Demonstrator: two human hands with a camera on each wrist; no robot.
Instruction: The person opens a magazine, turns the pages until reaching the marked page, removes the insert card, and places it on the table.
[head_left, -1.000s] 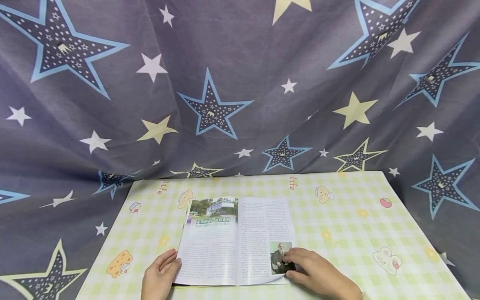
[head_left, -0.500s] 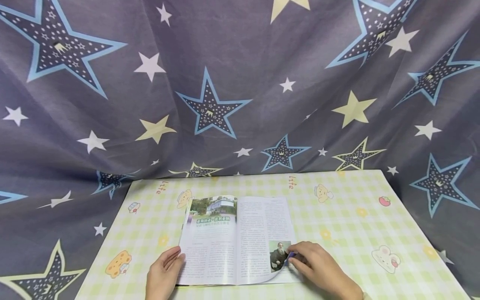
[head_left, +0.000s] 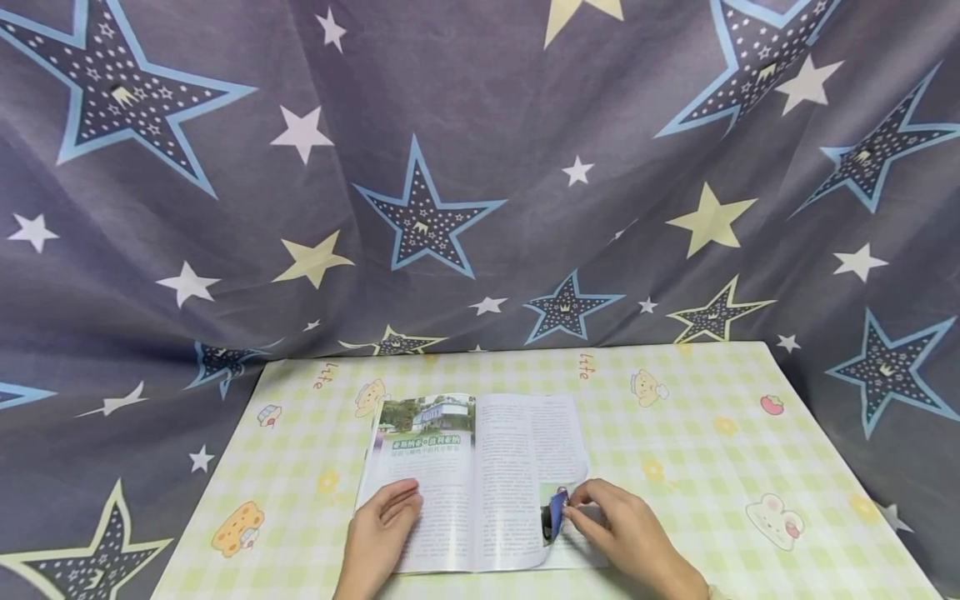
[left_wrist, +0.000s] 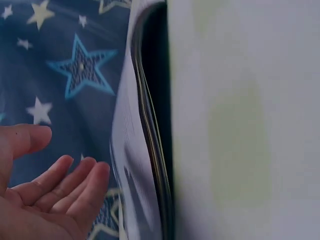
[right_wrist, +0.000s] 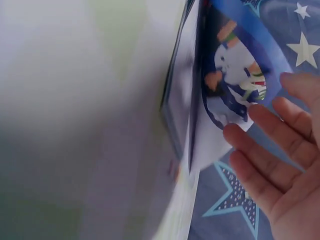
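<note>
An open magazine [head_left: 507,467] with printed text lies on the table, a building photo [head_left: 431,417] at the top of its left page. My left hand [head_left: 381,532] is over the lower left page, fingers loosely extended; the left wrist view has this hand [left_wrist: 55,192] beside the magazine's edge [left_wrist: 150,145], holding nothing. At the lower right corner, my right hand [head_left: 628,527] pinches a page between thumb and fingers. That page corner [head_left: 557,512] curls up and inward, exposing a blue underside and partly covering a portrait photo. The right wrist view reveals the colourful printed underside [right_wrist: 237,65] of the page.
A green-and-white checked tablecloth [head_left: 697,500] with cartoon prints covers the table under the magazine. Behind the table and at both sides hangs a dark curtain [head_left: 480,108] with star patterns.
My left hand has moved right, from the magazine's left edge onto the left page. My right hand has lifted the right page's lower corner and curled it leftward.
</note>
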